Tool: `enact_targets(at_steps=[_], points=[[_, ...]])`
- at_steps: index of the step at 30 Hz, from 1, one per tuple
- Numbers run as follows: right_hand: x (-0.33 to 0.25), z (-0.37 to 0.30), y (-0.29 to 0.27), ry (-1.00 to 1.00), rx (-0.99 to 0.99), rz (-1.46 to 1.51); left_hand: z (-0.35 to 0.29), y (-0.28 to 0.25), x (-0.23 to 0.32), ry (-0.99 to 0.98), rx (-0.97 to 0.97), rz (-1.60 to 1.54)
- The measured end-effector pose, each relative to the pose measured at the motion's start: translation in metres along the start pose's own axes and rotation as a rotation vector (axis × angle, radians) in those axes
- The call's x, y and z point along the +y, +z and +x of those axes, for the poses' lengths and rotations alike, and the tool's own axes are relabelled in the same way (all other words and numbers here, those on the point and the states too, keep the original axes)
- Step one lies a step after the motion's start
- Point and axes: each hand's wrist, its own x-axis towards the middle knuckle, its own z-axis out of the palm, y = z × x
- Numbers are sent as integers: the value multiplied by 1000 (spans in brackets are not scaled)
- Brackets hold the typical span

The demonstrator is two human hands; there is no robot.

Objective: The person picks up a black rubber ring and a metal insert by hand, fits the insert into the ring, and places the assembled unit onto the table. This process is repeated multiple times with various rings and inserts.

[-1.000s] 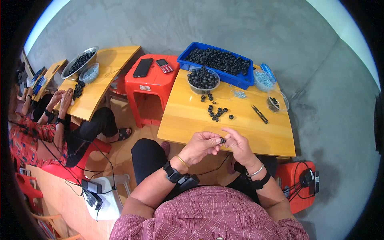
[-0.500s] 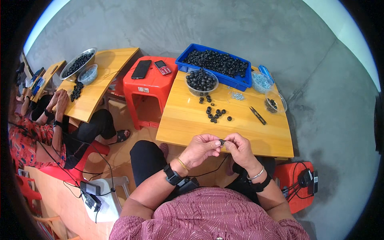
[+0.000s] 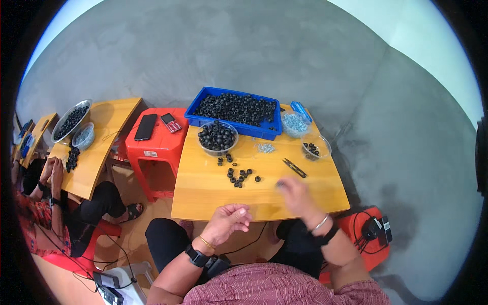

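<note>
Apart now, where half a second ago they met over a small black piece, the left hand [image 3: 229,222] and right hand [image 3: 297,198] hang above the near edge of the yellow table [image 3: 203,195]. On the right, blurred by motion, thumb and finger seem to pinch a small dark piece [image 3: 280,184], carried forward over the tabletop; on the left, the fingers curl loosely near the thumb, and I cannot tell whether they touch or hold anything. That parting suggests the two-handed handling of this piece has stopped, leaving it to one hand alone. Just beyond, loose black beads [image 3: 249,171] lie in a scattered group, with black snips [image 3: 295,168] to their right, blades slightly apart. Farther out sit a clear bowl [image 3: 217,152] full of black beads, a small heap of pale blue bits [image 3: 265,148], a shallow clear bowl [image 3: 326,147] with a few dark pieces, and a clear tub [image 3: 295,134] of pale blue bits. Behind them stands a blue tray [image 3: 262,133] heaped with black pieces. Off left, a red stool [image 3: 155,153] bears two phones, and a co-worker's hands [image 3: 56,173] meet at another table.
</note>
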Motion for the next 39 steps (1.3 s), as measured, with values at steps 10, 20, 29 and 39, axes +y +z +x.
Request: enact_targets(at_steps=[10,20,29,39], points=[[83,69,-43,84,-9,-413,12,-14,1,38,62,-41],[44,59,51,59,-441,-178,9,-17,1,16,34,-58],[-21,36,60,-143,-419,219,14,-12,1,36,108,-126],[15,63,40,164,-268,167,8,-13,5,52,150,-123]])
